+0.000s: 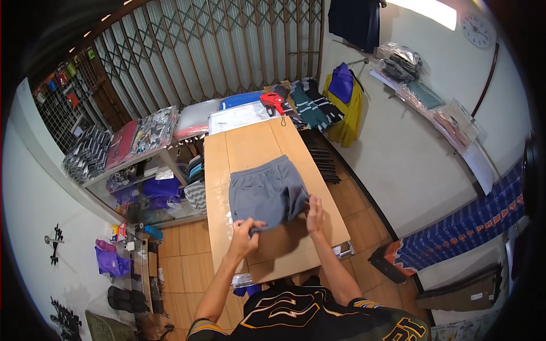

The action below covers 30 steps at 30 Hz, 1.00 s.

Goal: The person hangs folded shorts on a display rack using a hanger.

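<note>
A pair of grey shorts (263, 193) with an elastic waistband lies on the cardboard-topped table (227, 149), waistband toward the far end. My left hand (244, 236) pinches the near left hem. At the right leg opening, my right hand (314, 216) has its fingers closed on the edge of the fabric. The near hem looks slightly lifted, with a shadow under it on the cardboard.
A red tag gun (273, 104) and white papers (242, 117) lie at the table's far end. Folded clothes (314, 105) are stacked beyond. To the left stands a glass display case (153, 187); along the right wall are a shelf (432, 108) and blue boxes (460, 227).
</note>
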{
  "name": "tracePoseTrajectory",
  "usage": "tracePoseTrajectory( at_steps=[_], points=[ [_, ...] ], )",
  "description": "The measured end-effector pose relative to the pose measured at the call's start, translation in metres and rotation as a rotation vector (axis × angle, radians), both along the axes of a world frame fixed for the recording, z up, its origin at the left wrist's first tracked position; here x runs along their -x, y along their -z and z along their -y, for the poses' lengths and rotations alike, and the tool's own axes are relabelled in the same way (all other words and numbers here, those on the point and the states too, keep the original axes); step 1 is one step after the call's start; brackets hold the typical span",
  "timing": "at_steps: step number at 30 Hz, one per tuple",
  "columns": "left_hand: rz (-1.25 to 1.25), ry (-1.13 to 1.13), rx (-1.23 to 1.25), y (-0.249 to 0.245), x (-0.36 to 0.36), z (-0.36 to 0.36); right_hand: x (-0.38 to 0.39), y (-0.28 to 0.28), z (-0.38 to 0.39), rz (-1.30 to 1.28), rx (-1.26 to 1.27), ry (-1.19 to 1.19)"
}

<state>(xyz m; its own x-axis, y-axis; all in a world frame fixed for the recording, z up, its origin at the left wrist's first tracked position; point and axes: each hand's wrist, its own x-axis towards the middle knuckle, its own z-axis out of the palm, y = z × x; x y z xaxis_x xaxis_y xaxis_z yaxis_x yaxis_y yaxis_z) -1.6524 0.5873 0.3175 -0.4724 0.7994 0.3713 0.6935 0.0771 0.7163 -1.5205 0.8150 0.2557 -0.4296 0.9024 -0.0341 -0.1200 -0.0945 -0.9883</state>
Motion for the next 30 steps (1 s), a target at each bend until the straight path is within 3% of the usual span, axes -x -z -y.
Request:
tracePoseTrajectory(
  at_steps=[3, 5, 11, 13, 15, 17, 19, 21, 24, 26, 30],
  points=[
    [0.080, 0.078, 0.088, 0.003, -0.029, 0.029, -0.031, 0.000, 0.003, 0.054, -0.023, -0.061],
    [0.098, 0.086, 0.112, 0.007, -0.043, 0.044, -0.058, -0.038, 0.025, 0.212, 0.091, -0.278],
    [0.259, 0.085, 0.122, 0.015, -0.073, 0.068, -0.125, 0.018, 0.032, 0.492, -0.131, -0.360],
    [0.257, 0.074, 0.365, 0.001, -0.077, 0.072, -0.133, 0.023, 0.031, 0.600, -0.173, -0.345],
    [0.329, 0.078, 0.327, 0.002, -0.079, 0.073, -0.131, -0.051, 0.056, 0.801, -0.272, -0.260],
    [0.399, 0.081, 0.288, 0.007, -0.084, 0.070, -0.122, -0.077, 0.072, 0.815, -0.383, -0.164],
    [0.130, -0.079, 0.132, 0.016, -0.092, 0.059, -0.113, -0.074, 0.079, 0.823, -0.494, -0.065],
    [0.076, -0.126, 0.119, 0.025, -0.099, 0.048, -0.100, -0.044, 0.078, 0.609, -0.796, -0.099],
    [-0.050, -0.246, 0.198, 0.040, -0.118, 0.030, -0.085, -0.032, 0.097, 0.779, -1.008, -0.252],
    [-0.190, -0.306, 0.391, 0.060, -0.124, 0.026, -0.087, -0.014, 0.103, 0.848, -1.082, -0.275],
    [-0.304, -0.348, 0.392, 0.064, -0.128, 0.023, -0.088, -0.011, 0.100, 0.910, -1.086, -0.348]
  ],
)
